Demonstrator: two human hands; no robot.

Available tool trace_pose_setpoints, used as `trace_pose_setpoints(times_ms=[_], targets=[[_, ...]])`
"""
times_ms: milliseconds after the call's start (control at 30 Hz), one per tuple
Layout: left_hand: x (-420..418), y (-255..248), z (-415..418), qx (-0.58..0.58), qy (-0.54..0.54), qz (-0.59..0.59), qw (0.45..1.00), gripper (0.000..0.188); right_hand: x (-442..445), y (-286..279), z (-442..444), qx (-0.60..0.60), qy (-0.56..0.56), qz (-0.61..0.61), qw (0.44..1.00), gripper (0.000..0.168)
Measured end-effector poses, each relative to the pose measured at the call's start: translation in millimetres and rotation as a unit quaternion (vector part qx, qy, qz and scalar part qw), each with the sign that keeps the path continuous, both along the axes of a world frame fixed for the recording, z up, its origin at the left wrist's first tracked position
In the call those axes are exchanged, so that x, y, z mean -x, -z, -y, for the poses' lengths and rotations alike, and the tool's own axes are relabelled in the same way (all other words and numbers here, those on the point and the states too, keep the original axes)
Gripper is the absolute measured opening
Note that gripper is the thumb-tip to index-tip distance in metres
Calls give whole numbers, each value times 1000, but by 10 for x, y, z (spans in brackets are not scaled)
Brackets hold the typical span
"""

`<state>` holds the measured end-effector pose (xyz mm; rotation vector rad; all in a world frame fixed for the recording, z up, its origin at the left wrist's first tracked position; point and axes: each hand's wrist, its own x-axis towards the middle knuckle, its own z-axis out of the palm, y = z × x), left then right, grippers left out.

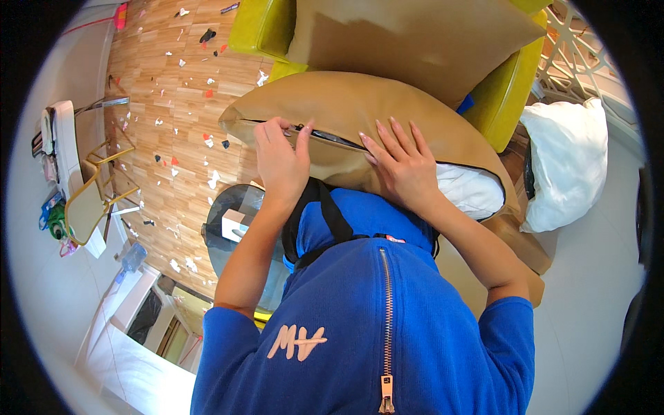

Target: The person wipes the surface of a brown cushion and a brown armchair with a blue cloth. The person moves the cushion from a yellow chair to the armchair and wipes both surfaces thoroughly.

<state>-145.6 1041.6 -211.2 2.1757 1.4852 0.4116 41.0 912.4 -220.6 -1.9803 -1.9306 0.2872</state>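
A large tan leather-like cushion cover (358, 98) lies across my lap, its long zipper (340, 140) facing me. White filling (464, 191) shows through the wide gap at its right end. My left hand (282, 158) is at the left part of the zipper, thumb and bent index finger on either side of a small dark slider (299, 127); whether they pinch it I cannot tell. Further right, my right hand (404, 168) lies on the cover with its fingers spread, the thumb and index finger touching the zipper's edge. Dark material shows in the narrow slit between both hands.
Ahead stands a yellow-green armchair (511, 104) with another tan cushion (404, 46). A white pillow (568, 161) is at the right. At the left are a round glass table (215, 207) with a tissue box (233, 224), a chair (85, 207), and scraps on the wood floor (194, 111).
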Motion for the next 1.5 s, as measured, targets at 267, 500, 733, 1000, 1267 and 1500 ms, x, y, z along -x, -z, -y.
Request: trace_pose_setpoints(times_ms=[267, 500, 733, 1000, 1267, 1500], targets=[[-86, -108, -90, -21, 91, -85, 992, 28, -25, -19, -13, 1, -1, 0, 1000, 44], [-96, -40, -42, -39, 89, -48, 994, 27, -12, 24, 2, -3, 4, -4, 1000, 42], [-89, 2, -43, -47, 102, -47, 993, 22, -14, 15, 9, -2, 7, -5, 1000, 41], [-37, -202, -136, -66, 161, -124, 977, 18, -19, 17, 7, -4, 6, -3, 1000, 43], [-33, -220, -147, -5, 242, -59, 968, 16, -20, 1, 15, -8, 9, -11, 1000, 45], [-155, -246, -198, 17, 380, -65, 923, 16, -43, 12, 36, -21, 17, -13, 1000, 44]])
